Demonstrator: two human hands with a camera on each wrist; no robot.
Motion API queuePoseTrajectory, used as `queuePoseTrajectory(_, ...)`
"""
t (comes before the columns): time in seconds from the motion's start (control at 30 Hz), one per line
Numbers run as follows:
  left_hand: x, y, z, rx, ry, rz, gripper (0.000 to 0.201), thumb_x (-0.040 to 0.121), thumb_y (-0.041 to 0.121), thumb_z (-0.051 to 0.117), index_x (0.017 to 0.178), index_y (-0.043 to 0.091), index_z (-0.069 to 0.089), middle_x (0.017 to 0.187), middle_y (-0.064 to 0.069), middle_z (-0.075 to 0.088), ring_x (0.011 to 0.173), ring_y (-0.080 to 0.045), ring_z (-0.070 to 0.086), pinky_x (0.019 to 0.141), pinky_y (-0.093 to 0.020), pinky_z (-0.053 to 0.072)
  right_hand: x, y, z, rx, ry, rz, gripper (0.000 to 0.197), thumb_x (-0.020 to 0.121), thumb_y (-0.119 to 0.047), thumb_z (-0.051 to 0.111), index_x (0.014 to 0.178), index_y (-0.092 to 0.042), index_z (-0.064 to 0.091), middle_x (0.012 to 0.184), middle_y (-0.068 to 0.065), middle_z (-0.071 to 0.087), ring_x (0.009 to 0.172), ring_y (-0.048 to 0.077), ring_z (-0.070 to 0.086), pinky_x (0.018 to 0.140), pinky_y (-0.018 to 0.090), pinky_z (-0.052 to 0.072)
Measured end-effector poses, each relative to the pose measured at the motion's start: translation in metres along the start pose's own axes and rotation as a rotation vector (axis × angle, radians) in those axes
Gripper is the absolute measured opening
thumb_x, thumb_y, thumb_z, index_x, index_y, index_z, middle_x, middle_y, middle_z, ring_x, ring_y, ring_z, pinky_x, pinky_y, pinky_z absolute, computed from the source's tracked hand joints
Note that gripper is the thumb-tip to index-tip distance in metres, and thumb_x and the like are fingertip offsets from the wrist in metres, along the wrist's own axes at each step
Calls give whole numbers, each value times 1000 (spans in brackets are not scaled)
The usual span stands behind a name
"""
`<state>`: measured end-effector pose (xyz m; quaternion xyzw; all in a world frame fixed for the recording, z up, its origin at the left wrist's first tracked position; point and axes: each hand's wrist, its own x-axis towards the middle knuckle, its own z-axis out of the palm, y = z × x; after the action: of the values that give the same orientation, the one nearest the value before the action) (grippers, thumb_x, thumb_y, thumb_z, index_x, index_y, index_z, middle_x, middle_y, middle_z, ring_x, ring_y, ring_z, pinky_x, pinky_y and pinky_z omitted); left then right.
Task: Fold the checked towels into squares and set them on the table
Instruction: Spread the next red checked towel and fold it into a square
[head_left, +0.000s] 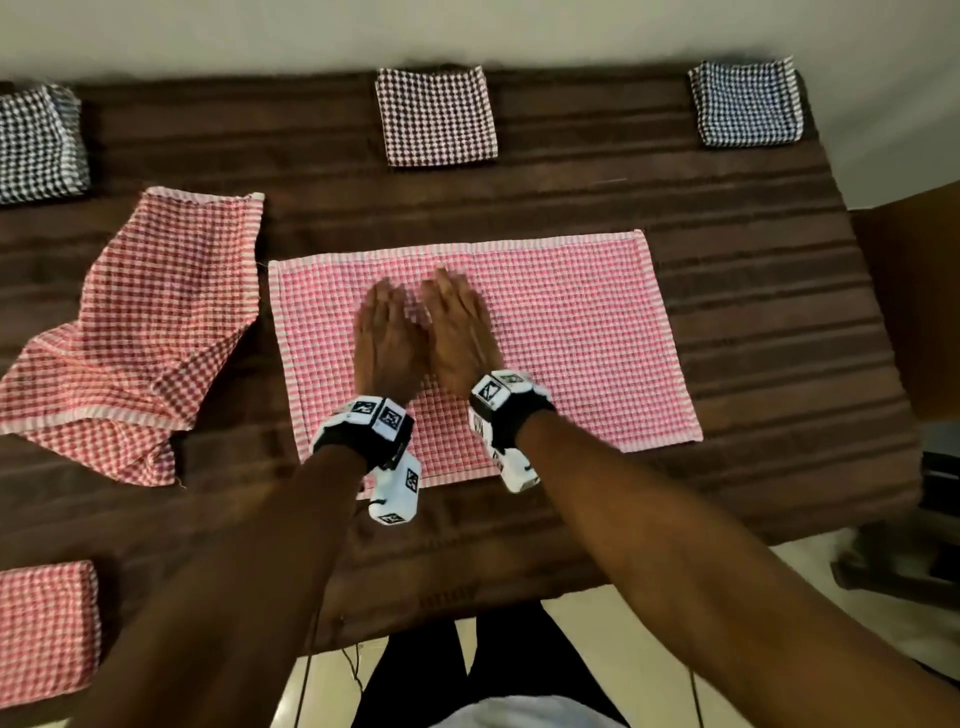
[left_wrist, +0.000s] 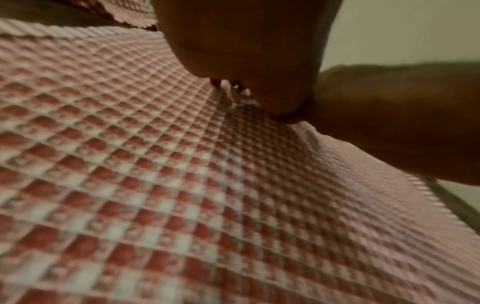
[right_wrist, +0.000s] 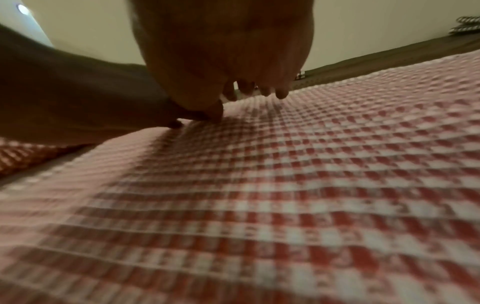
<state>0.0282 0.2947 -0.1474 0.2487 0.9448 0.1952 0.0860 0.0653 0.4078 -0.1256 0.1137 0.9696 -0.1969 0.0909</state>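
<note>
Left edge cuts off folded red towel (head_left: 47, 631).

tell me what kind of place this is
Probably a room in a home: a brown ribbed table cover against a plain wall, tiled floor, and folded checked towels.

Both forearms reach forward from the lower edge of the head view and converge toward the middle. Left hand (head_left: 387, 340) and right hand (head_left: 460, 332) lie palm down, side by side and nearly touching, fingers straight and pointing away from the body. Each wrist carries a black band with white marker-printed blocks. In the wrist views the fingertips (right_wrist: 281, 94) angle downward.
</note>
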Motion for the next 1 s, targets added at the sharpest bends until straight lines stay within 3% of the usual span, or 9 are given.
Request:
queuePoseTrajectory(0.1,0,-18,-1,59,33,-27,52,103,31,25,151,11,26,160,-12,16,149,-26,12,121,-45,7,16,37,7,-47,-35,16,62,100,-44,27,152,-14,11,161,9,3,148,30,-1,119,52,-1)
queuePoseTrajectory(0.2,-5,-37,-7,107,59,-105,58,102,45,26,154,19,16,162,-6,8,150,-23,5,121,-41,0,13,94,-4,-17,66,183,70,98,-55,23,152,-14,6,161,8,0,148,27,-3,118,49,-7)
queuePoseTrajectory(0.3,0,-55,-13,123,102,-168,60,101,48,26,153,18,18,161,-8,12,149,-25,9,121,-44,4,-4,173,-25,-8,191,408,73,96,-59,15,152,-12,10,161,10,6,148,28,2,119,52,-2)
queuePoseTrajectory(0.4,1,-65,-21,137,96,-215,62,102,48,24,153,14,18,161,-12,11,149,-26,8,121,-47,5,-24,224,-41,-23,226,424,68,98,-52,13,152,-9,12,160,12,8,147,31,4,117,57,6)
queuePoseTrajectory(0.47,-7,-55,-18,150,107,-252,64,102,48,22,152,8,18,160,-15,11,149,-27,7,121,-49,3,-34,216,-37,-18,259,414,65,100,-45,17,151,-5,13,159,17,9,147,34,4,117,56,8)
queuePoseTrajectory(0.57,-30,-9,-1,99,124,-197,61,103,42,23,152,6,19,160,-14,12,149,-26,7,121,-49,4,-53,144,-9,28,313,358,61,102,-37,25,150,-1,14,158,20,9,147,34,4,119,52,6)
queuePoseTrajectory(0.7,-68,41,26,94,44,-54,58,103,35,31,153,10,16,162,-9,8,150,-21,2,121,-48,5,-85,53,31,83,180,158,59,102,-33,29,151,-5,11,160,14,4,148,27,-3,121,45,-1)
queuePoseTrajectory(0.83,-101,3,20,160,122,-234,59,102,39,35,152,11,22,160,-12,14,149,-24,7,122,-45,4,-120,107,32,9,260,345,60,102,-40,28,152,-11,11,161,8,6,148,23,-1,121,44,2)
queuePoseTrajectory(1.0,-130,-45,-3,142,159,-419,61,101,41,34,150,6,23,159,-19,15,148,-30,11,119,-51,6,-166,192,3,22,374,624,60,101,-36,32,147,1,20,156,21,18,145,35,13,119,49,12)
